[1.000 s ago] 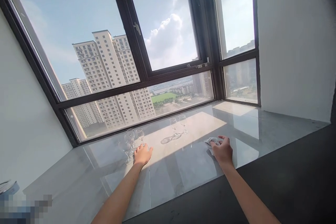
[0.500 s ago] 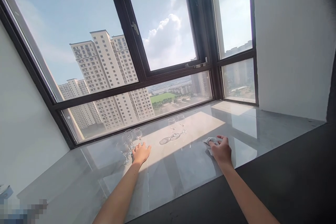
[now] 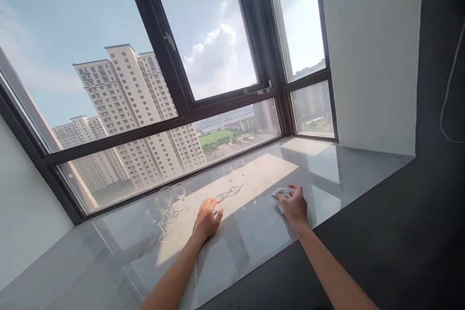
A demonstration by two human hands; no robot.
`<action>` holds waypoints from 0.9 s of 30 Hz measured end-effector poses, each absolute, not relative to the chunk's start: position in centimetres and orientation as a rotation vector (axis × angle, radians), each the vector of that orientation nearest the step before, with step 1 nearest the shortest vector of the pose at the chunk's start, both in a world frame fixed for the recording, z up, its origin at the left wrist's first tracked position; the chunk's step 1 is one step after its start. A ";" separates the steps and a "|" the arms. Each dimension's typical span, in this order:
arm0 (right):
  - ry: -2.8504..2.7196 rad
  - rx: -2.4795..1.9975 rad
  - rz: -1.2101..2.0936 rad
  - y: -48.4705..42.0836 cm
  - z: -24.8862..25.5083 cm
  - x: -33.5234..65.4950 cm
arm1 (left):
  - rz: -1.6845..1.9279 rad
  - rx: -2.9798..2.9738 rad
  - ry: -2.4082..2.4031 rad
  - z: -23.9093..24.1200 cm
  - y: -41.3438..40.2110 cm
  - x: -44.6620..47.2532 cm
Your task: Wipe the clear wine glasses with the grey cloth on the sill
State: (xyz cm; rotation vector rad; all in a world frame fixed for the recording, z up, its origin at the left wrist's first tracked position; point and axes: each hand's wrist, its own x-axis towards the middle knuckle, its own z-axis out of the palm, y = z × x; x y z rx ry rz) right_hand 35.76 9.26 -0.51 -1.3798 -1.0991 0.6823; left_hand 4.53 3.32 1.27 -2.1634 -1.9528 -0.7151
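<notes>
My left hand (image 3: 208, 218) is over the windowsill (image 3: 254, 230) with its fingers apart and nothing in it. To its left stands a group of clear stemmed glasses, among them a front glass (image 3: 162, 223) and a rear glass (image 3: 179, 193). Two more stemmed glasses, a left one (image 3: 227, 170) and a right one (image 3: 240, 167), are farther back, beyond my left hand, in the sunlit patch. My right hand (image 3: 295, 206) is closed on a crumpled white cloth (image 3: 279, 194) resting on the sill. My fingers partly hide the cloth.
Dark window frames (image 3: 174, 128) border the back of the sill, with a white wall (image 3: 370, 58) at the right. The sill's front edge (image 3: 348, 207) drops to a dark area. A thin cord (image 3: 445, 111) hangs at the far right.
My left hand has moved right, away from the group of glasses. My right hand still holds the cloth in about the same place. The view has turned to the right.
</notes>
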 end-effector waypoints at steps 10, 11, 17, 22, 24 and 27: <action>-1.103 -1.380 0.688 9.3 -0.6 35.8 | -0.444 -2.197 -2.371 1.4 10.9 10.0; -1.108 -1.386 0.682 9.4 -0.6 35.8 | -0.422 -2.213 -2.355 1.4 11.2 10.1; -1.100 -1.383 0.673 9.5 -0.7 35.8 | -0.346 -2.247 -2.299 1.7 11.2 10.4; -1.107 -1.378 0.680 9.4 -0.5 35.7 | -0.370 -2.287 -2.178 1.3 7.9 10.7; -1.105 -1.376 0.686 9.3 -0.3 35.7 | -0.389 -2.331 -2.069 1.2 5.4 10.6; -1.094 -1.384 0.682 9.2 -0.3 35.8 | -0.403 -2.372 -1.956 1.1 0.9 9.8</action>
